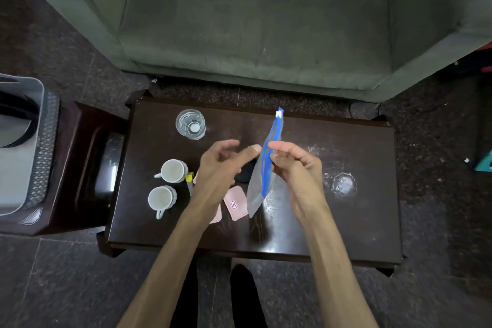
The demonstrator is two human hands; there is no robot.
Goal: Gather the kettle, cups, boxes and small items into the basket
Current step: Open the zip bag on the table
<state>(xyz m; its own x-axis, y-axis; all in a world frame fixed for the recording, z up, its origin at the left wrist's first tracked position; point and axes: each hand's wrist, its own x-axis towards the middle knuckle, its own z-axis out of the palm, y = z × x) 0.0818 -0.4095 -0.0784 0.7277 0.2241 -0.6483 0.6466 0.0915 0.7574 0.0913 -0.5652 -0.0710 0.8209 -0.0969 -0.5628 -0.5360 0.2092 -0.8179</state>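
My right hand (295, 170) pinches a clear zip bag with a blue strip (262, 170), held edge-on above the dark table (346, 221). My left hand (221, 168) hovers beside the bag with fingers apart, its thumb near the bag's edge. Two white cups (172, 170) (161, 198) stand at the table's left. Two pink boxes (235, 205) (216, 217) lie under my left forearm, one mostly hidden. A small yellow item (189, 177) lies by the cups. A black object (247, 173) is partly hidden behind the bag. The grey basket (40, 141) sits on a side stool at far left.
A glass of water (190, 124) stands at the table's back left. White powdery marks and a ring stain (343, 185) cover the table's right half. A green sofa (253, 21) faces the table. A dark stool (87, 162) carries the basket, which holds a dark round thing.
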